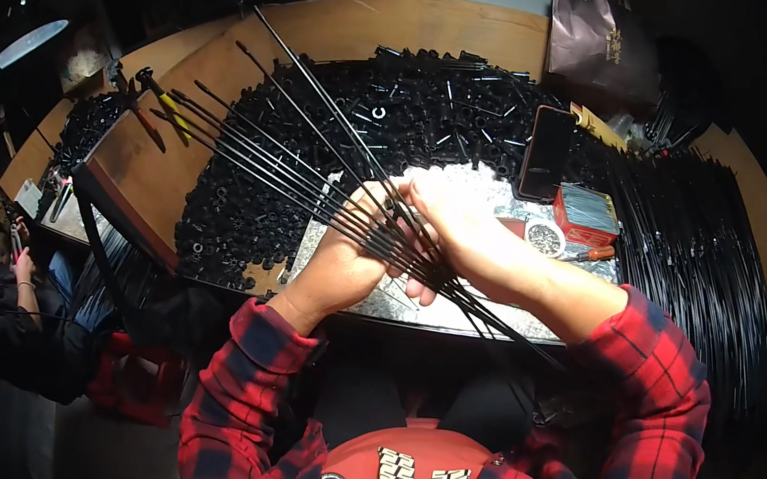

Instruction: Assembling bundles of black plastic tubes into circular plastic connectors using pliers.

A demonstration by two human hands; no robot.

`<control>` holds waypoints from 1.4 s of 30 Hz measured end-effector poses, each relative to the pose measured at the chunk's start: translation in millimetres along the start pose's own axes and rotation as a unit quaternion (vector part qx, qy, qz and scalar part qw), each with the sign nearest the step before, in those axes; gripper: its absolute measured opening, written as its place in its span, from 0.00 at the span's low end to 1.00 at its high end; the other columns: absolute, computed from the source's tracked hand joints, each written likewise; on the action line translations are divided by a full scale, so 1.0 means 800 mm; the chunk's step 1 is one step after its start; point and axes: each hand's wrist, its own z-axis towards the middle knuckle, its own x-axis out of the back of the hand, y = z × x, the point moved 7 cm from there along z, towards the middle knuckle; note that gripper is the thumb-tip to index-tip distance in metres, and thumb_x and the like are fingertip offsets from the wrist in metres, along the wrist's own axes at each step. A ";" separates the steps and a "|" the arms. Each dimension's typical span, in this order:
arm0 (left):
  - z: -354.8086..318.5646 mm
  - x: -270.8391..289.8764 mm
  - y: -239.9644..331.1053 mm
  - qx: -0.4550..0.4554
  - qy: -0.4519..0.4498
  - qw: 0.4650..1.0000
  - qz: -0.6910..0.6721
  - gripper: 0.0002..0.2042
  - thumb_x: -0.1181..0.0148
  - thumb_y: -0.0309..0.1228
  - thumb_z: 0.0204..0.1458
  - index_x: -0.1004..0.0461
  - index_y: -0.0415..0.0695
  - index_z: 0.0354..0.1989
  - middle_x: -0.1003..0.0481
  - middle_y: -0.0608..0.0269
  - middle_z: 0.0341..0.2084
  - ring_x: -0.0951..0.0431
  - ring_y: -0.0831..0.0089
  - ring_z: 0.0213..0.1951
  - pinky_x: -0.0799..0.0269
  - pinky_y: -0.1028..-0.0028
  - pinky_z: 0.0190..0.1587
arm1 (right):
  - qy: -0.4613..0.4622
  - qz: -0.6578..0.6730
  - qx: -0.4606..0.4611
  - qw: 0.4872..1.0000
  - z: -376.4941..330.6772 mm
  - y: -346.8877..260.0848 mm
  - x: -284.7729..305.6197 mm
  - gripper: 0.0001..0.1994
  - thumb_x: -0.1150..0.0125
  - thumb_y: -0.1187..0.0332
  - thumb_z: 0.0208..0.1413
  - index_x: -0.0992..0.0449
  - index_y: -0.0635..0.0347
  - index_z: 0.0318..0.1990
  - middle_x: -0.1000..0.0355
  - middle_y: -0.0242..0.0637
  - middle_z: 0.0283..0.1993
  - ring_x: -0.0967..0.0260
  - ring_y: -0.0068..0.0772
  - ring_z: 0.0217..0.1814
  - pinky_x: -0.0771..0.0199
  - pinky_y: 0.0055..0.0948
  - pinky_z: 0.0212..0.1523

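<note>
- I look down on a curved brown wooden table with a raised rim (461, 19), spread around the hands at centre
- From nine to one o'clock I see a wide heap of small black plastic-looking parts (252, 207)
- At three o'clock lies a dense pile of long, glossy black rods (698, 241)
- In the hands, thin, straight black rods (415, 260) fan out toward ten o'clock, their other ends pointing to four
- I have the right hand (471, 229) closed on them, glare whitening its back
- I have the left hand (350, 259) gripping the same bundle
- Between one and two o'clock, a dark rectangular phone (546, 155) stands upright
- Past two, a red box holding thin pale pins (585, 216)
- Near three, a round white dish of tiny silvery bits (562, 237)
</note>
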 end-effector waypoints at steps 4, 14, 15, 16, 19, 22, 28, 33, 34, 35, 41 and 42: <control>0.004 0.037 0.001 0.008 0.073 0.993 0.087 0.16 0.43 0.20 0.53 0.32 0.40 0.51 0.27 0.66 0.42 0.28 0.80 0.42 0.32 0.77 0.48 | -0.001 -0.020 -0.033 0.999 -0.031 0.006 -0.006 0.26 0.55 0.50 0.63 0.44 0.65 0.56 0.29 0.41 0.29 0.33 0.24 0.20 0.31 0.22 0.18; 0.027 0.061 0.010 -0.017 0.207 0.976 -0.069 0.06 0.40 0.21 0.51 0.23 0.34 0.37 0.22 0.63 0.29 0.24 0.80 0.33 0.27 0.80 0.38 | 0.005 -0.007 -0.063 0.998 -0.096 0.044 -0.023 0.11 0.52 0.66 0.64 0.36 0.61 0.50 0.33 0.29 0.28 0.36 0.16 0.20 0.33 0.18 0.18; 0.031 0.061 0.015 -0.015 0.219 0.976 -0.020 0.07 0.39 0.22 0.50 0.23 0.34 0.37 0.22 0.63 0.29 0.23 0.80 0.31 0.27 0.80 0.37 | 0.006 -0.006 -0.068 0.998 -0.099 0.046 -0.023 0.11 0.53 0.67 0.64 0.37 0.62 0.49 0.33 0.30 0.28 0.36 0.16 0.20 0.32 0.18 0.19; 0.032 0.057 0.017 -0.015 0.215 0.976 -0.020 0.07 0.39 0.22 0.50 0.23 0.34 0.37 0.22 0.63 0.29 0.23 0.80 0.31 0.27 0.80 0.37 | 0.007 -0.005 -0.073 0.997 -0.102 0.046 -0.022 0.10 0.54 0.67 0.64 0.37 0.63 0.48 0.33 0.31 0.29 0.36 0.17 0.21 0.31 0.19 0.19; 0.041 0.025 0.016 0.057 0.056 0.996 0.044 0.10 0.40 0.23 0.51 0.24 0.32 0.40 0.21 0.57 0.33 0.21 0.73 0.36 0.25 0.77 0.42 | 0.023 -0.003 -0.064 0.998 -0.108 0.041 -0.015 0.10 0.55 0.68 0.65 0.38 0.64 0.47 0.33 0.33 0.29 0.34 0.18 0.22 0.29 0.20 0.20; 0.066 0.021 0.012 0.112 -0.043 0.993 -0.020 0.07 0.40 0.20 0.49 0.22 0.32 0.37 0.21 0.58 0.29 0.22 0.76 0.30 0.24 0.77 0.33 | 0.038 0.021 -0.044 0.998 -0.105 0.048 -0.013 0.10 0.56 0.68 0.65 0.39 0.65 0.47 0.33 0.34 0.29 0.33 0.19 0.23 0.28 0.21 0.22; 0.116 0.036 0.009 -0.078 -0.005 0.995 0.061 0.09 0.40 0.22 0.52 0.22 0.37 0.41 0.21 0.59 0.37 0.22 0.75 0.39 0.26 0.76 0.44 | 0.100 -0.034 -0.046 0.993 -0.078 0.108 0.004 0.08 0.54 0.68 0.65 0.32 0.63 0.40 0.29 0.32 0.29 0.29 0.19 0.29 0.27 0.19 0.31; 0.050 0.000 -0.046 -0.127 -0.087 0.978 0.138 0.12 0.40 0.20 0.50 0.23 0.39 0.45 0.22 0.56 0.41 0.21 0.72 0.39 0.24 0.75 0.43 | 0.104 -0.167 0.005 0.980 -0.062 0.235 0.010 0.13 0.50 0.64 0.62 0.26 0.66 0.33 0.28 0.36 0.24 0.31 0.25 0.29 0.30 0.28 0.34; 0.028 -0.009 -0.058 -0.128 -0.104 0.975 0.150 0.14 0.39 0.20 0.49 0.23 0.40 0.46 0.21 0.57 0.40 0.21 0.73 0.39 0.25 0.75 0.44 | 0.103 -0.165 0.001 0.981 -0.064 0.265 0.011 0.13 0.50 0.64 0.62 0.26 0.66 0.33 0.28 0.36 0.24 0.31 0.25 0.29 0.30 0.28 0.34; 0.006 -0.014 -0.075 -0.082 -0.101 0.985 0.113 0.13 0.39 0.19 0.49 0.23 0.41 0.44 0.21 0.58 0.39 0.21 0.71 0.41 0.26 0.73 0.47 | 0.107 -0.180 -0.005 0.978 -0.064 0.292 0.013 0.13 0.50 0.63 0.62 0.26 0.65 0.34 0.28 0.39 0.25 0.31 0.26 0.29 0.31 0.29 0.35; -0.085 -0.059 -0.100 -0.076 -0.330 0.857 0.390 0.34 0.39 0.25 0.46 0.45 0.47 0.64 0.51 0.50 0.66 0.54 0.49 0.68 0.59 0.54 0.67 | 0.074 -0.251 -0.059 0.963 -0.063 0.395 0.037 0.15 0.51 0.60 0.62 0.26 0.60 0.47 0.27 0.52 0.41 0.28 0.49 0.44 0.30 0.36 0.47; -0.096 -0.057 -0.103 -0.052 -0.339 0.848 0.404 0.37 0.38 0.28 0.46 0.48 0.48 0.66 0.55 0.50 0.68 0.58 0.47 0.68 0.62 0.53 0.68 | 0.070 -0.251 -0.060 0.964 -0.059 0.402 0.040 0.15 0.51 0.60 0.62 0.26 0.60 0.47 0.27 0.52 0.41 0.28 0.49 0.44 0.30 0.36 0.47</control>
